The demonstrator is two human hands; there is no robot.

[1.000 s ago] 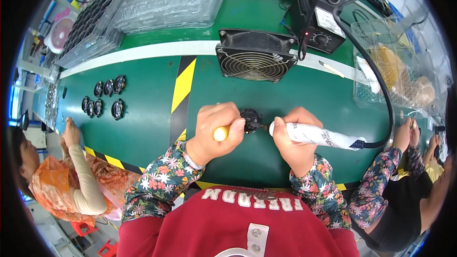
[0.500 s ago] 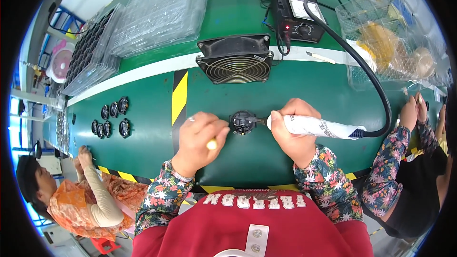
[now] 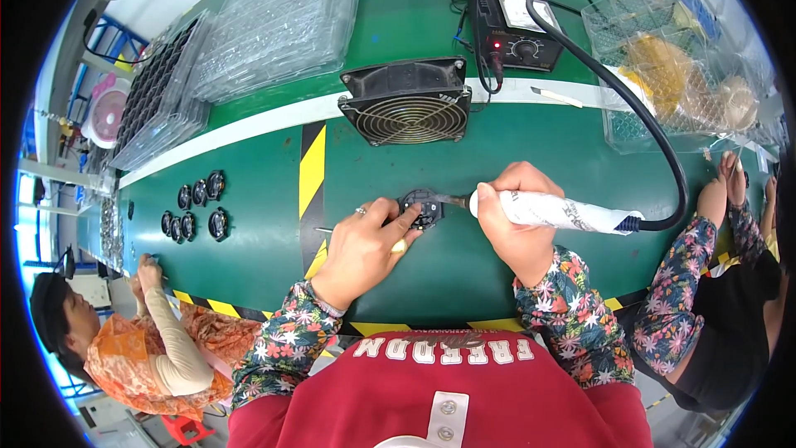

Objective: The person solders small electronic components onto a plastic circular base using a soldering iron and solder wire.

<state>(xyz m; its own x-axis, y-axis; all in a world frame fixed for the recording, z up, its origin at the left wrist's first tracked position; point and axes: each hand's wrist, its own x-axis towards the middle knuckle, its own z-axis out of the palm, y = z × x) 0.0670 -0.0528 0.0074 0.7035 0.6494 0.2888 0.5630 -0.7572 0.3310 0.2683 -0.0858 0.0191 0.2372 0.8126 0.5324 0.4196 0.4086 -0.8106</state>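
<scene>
A small round black part [image 3: 425,212] with inner components lies on the green bench in front of me. My left hand [image 3: 369,245] is closed at its left side, thumb and fingertips gripping it. The thumb covers part of its face. Out from behind that hand pokes a thin, pale pointed thing [image 3: 322,230], mostly hidden. A yellow cover [image 3: 400,246] sits on one of the left fingers. My right hand [image 3: 516,211] is wrapped round a soldering iron [image 3: 568,212] with a white-wrapped handle. Its tip reaches the part's upper right edge.
A square black fan [image 3: 406,104] stands behind the part. Farther back is the soldering station [image 3: 518,33], whose black cable [image 3: 643,120] arcs down on the right. Several round black parts [image 3: 199,192] lie at left. Clear trays [image 3: 278,25] are stacked behind. Co-workers sit on both sides.
My left hand has moved right and down onto the round part, and its fingers now grip it. The iron's tip has shifted slightly up, toward the part's upper right edge.
</scene>
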